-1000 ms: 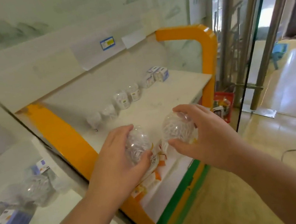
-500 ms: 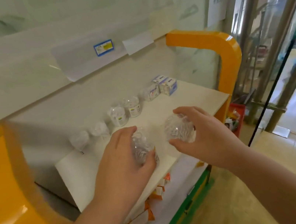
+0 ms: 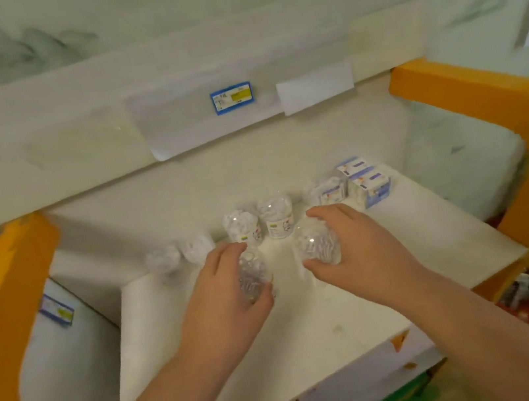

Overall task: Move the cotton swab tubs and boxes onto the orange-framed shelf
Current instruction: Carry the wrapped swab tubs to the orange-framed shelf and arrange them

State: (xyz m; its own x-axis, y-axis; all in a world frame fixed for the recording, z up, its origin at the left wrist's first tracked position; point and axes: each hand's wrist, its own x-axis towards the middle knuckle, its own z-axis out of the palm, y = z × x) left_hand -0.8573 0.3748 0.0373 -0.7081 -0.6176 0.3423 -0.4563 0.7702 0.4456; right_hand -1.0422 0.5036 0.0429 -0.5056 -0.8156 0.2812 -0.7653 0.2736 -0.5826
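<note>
White shelf board (image 3: pixel 361 316), bounded left and right by the orange frame (image 3: pixel 0 311), lay under both our forearms; a half-second before, our hands had hung over its front edge, and a second before they were short of it altogether.

Item 1, nearest: our left hand (image 3: pixel 226 296), fingers curled round a clear cotton swab tub (image 3: pixel 252 276). Since the earlier views it had travelled in over the board. We could not tell whether the tub's base touched the shelf yet.

Item 2, just beside it: our right hand (image 3: pixel 357 251), thumb below and fingers over the top, gripping a second clear tub (image 3: pixel 318 243). It too had advanced toward the back row; contact with the board was likewise unclear.

Item 3, behind the hands: two labelled tubs (image 3: pixel 259 222) standing upright, close to our fingertips.

Item 4, to their left: two small pale tubs (image 3: pixel 178 255), blurred.

Item 5, back right: blue-and-white boxes (image 3: pixel 368 184), set together near the rear wall.

Item 6, farthest: a blue price tag (image 3: pixel 232 98) on the ledge above.

Assessment: the carry phase looked nearly over. We judged the two held tubs ready to be set down in front of the existing row, then released; those two remained the only stock not yet resting on the shelf in view.
</note>
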